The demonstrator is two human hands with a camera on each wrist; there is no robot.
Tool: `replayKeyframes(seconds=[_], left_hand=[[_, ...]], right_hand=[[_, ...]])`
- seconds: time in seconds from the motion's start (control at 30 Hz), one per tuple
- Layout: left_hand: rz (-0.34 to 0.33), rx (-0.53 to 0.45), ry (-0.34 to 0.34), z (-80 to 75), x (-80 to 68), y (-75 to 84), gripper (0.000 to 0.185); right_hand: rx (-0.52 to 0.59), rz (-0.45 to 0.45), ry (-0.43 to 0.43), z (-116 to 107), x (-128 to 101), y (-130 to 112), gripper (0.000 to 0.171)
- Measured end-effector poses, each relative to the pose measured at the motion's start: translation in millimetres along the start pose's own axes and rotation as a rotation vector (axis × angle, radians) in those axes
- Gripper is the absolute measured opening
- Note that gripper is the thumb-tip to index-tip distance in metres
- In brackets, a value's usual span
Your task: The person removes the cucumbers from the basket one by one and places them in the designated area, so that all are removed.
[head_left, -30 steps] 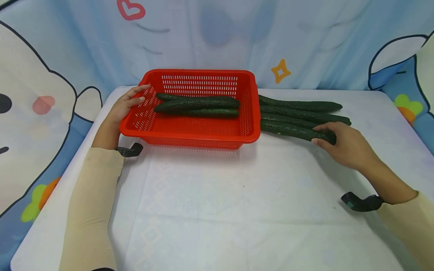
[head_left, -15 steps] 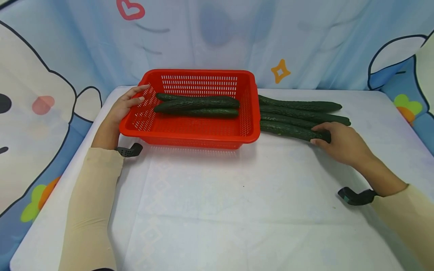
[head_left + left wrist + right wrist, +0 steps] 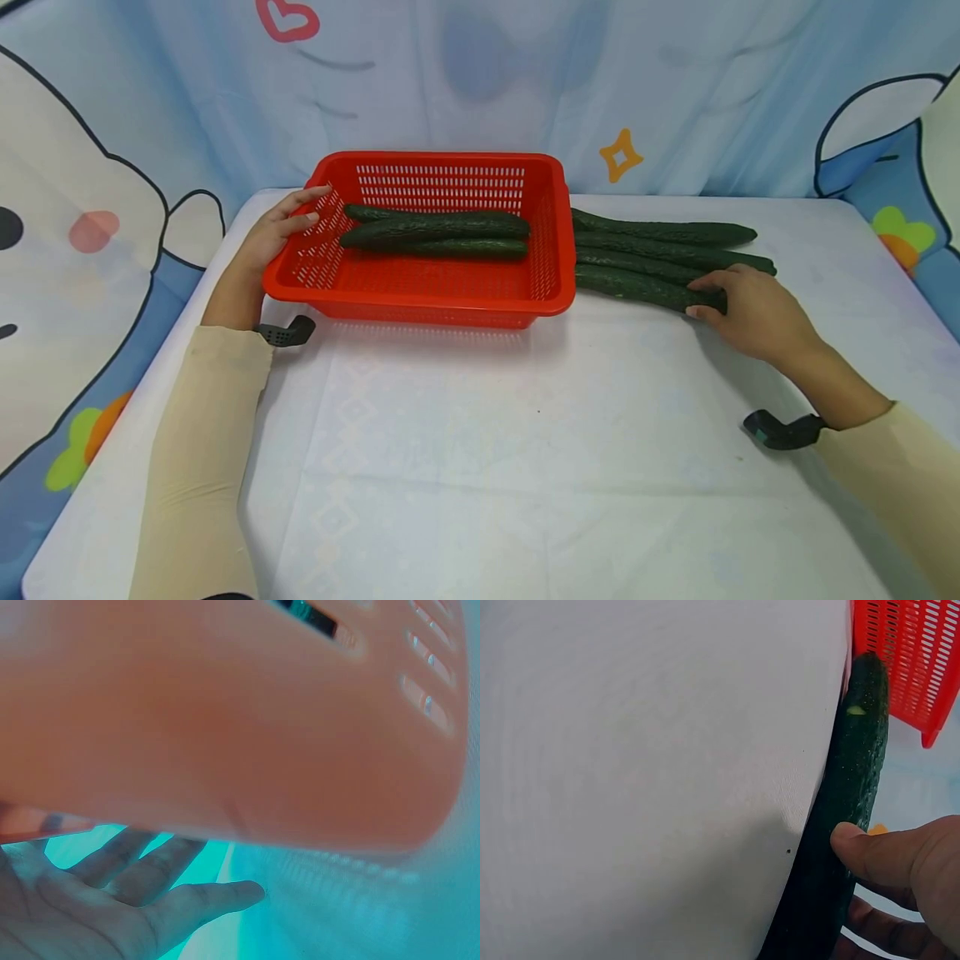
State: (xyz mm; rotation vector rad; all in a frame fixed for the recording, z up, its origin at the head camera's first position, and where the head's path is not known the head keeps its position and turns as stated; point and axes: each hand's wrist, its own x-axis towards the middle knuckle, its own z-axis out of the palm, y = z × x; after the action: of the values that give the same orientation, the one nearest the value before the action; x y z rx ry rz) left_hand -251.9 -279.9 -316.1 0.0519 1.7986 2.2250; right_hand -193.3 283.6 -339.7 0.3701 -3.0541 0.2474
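- Right hand: right of centre in the head view, on the far end of the nearest cucumber. Thumb lies on the near side and fingers curl over the top, so the hand grips it. The right wrist view confirms this: thumb pressed to the cucumber's side, other fingers wrapped beneath at the lower right of the frame.
- Nearest cucumber: lies on the white tablecloth, just right of the red basket. In the right wrist view its tip lies at the basket's corner; whether they touch cannot be told.
- Three more cucumbers lie in a row just behind the gripped one, right of the basket, close together.
- Left hand: upper left of centre in the head view, at the basket's left rim. Fingers are straight and slightly apart, with tips resting on the rim's upper left corner. In the left wrist view the fingers are spread and relaxed beneath the blurred orange-red basket wall.
- Basket contents: a group of cucumbers lies lengthwise towards the rear, tight together.
- Surroundings: a cartoon-printed blue backdrop hangs behind the table. A black wrist device shows at the right forearm, another at the left.
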Motion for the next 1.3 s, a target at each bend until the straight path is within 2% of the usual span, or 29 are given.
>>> replayKeyframes(seconds=[0.37, 0.53, 0.67, 0.9, 1.1, 1.2, 1.3], left_hand=[[0.021, 0.038, 0.005, -8.1, 3.1, -3.7, 0.042], [0.018, 0.030, 0.009, -7.3, 1.8, -3.2, 0.042], [0.008, 0.007, 0.016, -4.0, -1.2, -1.1, 0.043], [0.009, -0.012, 0.001, -1.7, -3.4, -1.2, 0.046], [-0.006, -0.003, 0.015, -2.2, 2.8, -2.9, 0.045], [-0.008, 0.006, 0.018, -3.1, 5.7, -3.0, 0.045], [-0.012, 0.015, 0.027, -4.7, 6.9, -3.5, 0.045]], right_hand=[[-0.007, 0.030, -0.022, -0.4, 3.5, -2.8, 0.036], [-0.018, 0.003, 0.045, -6.7, 0.7, -11.9, 0.037], [-0.014, -0.046, 0.108, -20.5, 0.6, -34.0, 0.036], [0.000, -0.133, 0.105, -47.7, 5.5, -86.8, 0.038], [0.009, -0.206, 0.131, -60.7, 11.9, -114.0, 0.036], [0.025, -0.232, 0.123, -66.1, 18.6, -124.7, 0.035], [0.046, -0.262, 0.065, -72.4, 28.8, -137.3, 0.037]])
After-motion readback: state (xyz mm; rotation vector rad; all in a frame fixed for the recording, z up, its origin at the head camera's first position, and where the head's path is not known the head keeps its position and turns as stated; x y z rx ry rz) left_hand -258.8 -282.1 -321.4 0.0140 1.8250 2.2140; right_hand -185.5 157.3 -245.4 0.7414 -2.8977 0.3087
